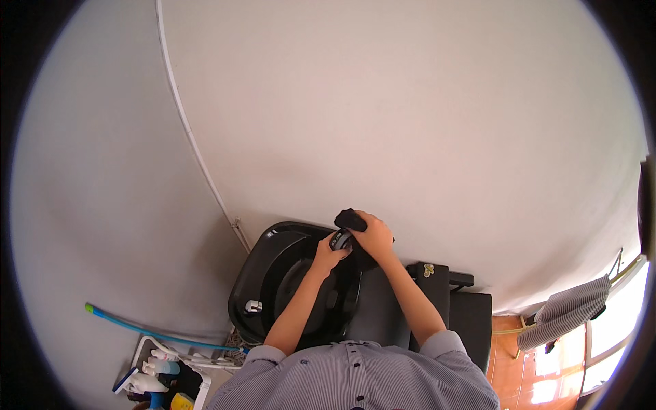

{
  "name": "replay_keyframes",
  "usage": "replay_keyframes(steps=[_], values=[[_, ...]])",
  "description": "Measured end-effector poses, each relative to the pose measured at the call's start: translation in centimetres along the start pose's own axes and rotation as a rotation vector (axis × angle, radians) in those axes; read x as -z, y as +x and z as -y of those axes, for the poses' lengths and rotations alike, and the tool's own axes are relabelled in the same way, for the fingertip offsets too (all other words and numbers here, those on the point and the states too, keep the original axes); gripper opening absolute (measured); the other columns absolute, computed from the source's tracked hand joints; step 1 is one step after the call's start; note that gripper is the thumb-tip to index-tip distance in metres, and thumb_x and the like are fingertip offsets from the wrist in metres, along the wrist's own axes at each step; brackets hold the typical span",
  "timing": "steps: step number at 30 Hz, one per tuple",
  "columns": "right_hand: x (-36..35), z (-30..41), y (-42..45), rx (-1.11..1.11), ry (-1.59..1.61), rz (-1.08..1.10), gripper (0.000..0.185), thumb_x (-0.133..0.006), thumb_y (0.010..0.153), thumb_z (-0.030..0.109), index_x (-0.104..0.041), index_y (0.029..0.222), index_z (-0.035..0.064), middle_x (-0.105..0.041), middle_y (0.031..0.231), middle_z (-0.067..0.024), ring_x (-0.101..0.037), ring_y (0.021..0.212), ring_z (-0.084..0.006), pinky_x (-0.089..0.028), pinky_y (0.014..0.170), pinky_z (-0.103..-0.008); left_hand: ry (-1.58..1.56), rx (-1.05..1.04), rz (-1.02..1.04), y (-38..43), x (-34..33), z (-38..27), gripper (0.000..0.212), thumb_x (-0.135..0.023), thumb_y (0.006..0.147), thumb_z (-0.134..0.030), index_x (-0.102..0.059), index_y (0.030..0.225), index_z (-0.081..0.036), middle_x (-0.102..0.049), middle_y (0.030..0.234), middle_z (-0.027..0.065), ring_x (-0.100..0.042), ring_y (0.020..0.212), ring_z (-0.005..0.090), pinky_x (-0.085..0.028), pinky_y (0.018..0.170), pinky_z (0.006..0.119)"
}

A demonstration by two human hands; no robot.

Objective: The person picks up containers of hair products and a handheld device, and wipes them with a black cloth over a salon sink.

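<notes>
My left hand (330, 252) grips a small round black container (340, 240) that bears light writing, perhaps a jar or tin. Just to the right, my right hand (375, 236) holds a bunched black cloth (350, 220) above the container. More dark material hangs below my right hand, partly hidden by it. Both hands are over the right edge of a black shampoo basin (241, 277), which has a chrome fitting (253, 306) on its left side. What lies inside the container cannot be made out.
A black padded salon chair (469, 323) adjoins the basin on the right. At lower left stand a white-framed cart (204, 384) with several bottles and a blue pole (164, 335). Behind the basin rises a pale wall (384, 128). A striped cloth (569, 307) hangs at far right.
</notes>
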State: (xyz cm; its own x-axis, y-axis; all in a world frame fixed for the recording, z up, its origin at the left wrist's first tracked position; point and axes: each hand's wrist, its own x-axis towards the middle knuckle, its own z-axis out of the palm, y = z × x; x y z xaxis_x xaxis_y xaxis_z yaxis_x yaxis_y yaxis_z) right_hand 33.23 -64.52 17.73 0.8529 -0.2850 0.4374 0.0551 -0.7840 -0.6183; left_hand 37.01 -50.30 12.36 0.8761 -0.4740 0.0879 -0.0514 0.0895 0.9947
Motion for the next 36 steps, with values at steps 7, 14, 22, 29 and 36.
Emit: replay_keyframes(steps=[7,14,22,29,36], values=[[0.9,5.6,-3.8,0.345,-0.199,-0.091,0.052,-0.072,0.061,0.018,-0.061,0.111,0.0162,-0.061,0.091,-0.0082,-0.059,0.082,-0.0284,-0.051,0.067,-0.0383,0.041,-0.174,-0.073,0.1,1.1,0.9,0.039,-0.065,0.077,-0.006,-0.055,0.114,-0.005,-0.060,0.103,0.0028,-0.057,0.096,0.0150,-0.046,0.082,0.030],[1.4,4.0,-1.0,0.186,-0.004,0.079,0.050,-0.073,0.065,0.022,-0.060,0.112,0.0133,-0.063,0.096,-0.0114,-0.060,0.091,-0.0270,-0.052,0.071,-0.0387,-0.275,0.046,0.205,1.3,3.3,4.2,0.038,-0.065,0.073,0.000,-0.056,0.110,-0.004,-0.061,0.100,0.0051,-0.059,0.094,0.0159,-0.048,0.083,0.030],[-1.5,0.3,-3.2,0.122,0.414,-0.260,0.046,-0.070,0.069,0.007,-0.057,0.113,0.0002,-0.063,0.097,-0.0146,-0.062,0.093,-0.0264,-0.048,0.082,-0.0346,-1.216,0.108,0.109,1.4,1.0,-1.0,0.025,-0.052,0.086,-0.008,-0.053,0.108,0.003,-0.060,0.107,0.0144,-0.058,0.101,0.0255,-0.045,0.094,0.038],[-1.9,-0.9,-1.6,-0.007,0.415,-0.251,0.048,-0.071,0.069,0.011,-0.057,0.114,0.0008,-0.063,0.098,-0.0164,-0.062,0.092,-0.0276,-0.048,0.080,-0.0341,-1.111,0.165,0.096,1.3,-0.2,-0.2,0.021,-0.056,0.085,-0.013,-0.057,0.103,-0.004,-0.063,0.103,0.0103,-0.059,0.097,0.0228,-0.045,0.090,0.037],[-3.9,0.6,-3.7,-0.058,0.423,-0.374,0.043,-0.070,0.075,0.013,-0.056,0.113,-0.0029,-0.064,0.102,-0.0164,-0.062,0.095,-0.0217,-0.047,0.081,-0.0327,-1.157,0.056,-0.013,2.3,0.2,-0.5,0.026,-0.055,0.085,-0.012,-0.055,0.109,-0.001,-0.061,0.107,0.0121,-0.058,0.101,0.0245,-0.045,0.093,0.036]])
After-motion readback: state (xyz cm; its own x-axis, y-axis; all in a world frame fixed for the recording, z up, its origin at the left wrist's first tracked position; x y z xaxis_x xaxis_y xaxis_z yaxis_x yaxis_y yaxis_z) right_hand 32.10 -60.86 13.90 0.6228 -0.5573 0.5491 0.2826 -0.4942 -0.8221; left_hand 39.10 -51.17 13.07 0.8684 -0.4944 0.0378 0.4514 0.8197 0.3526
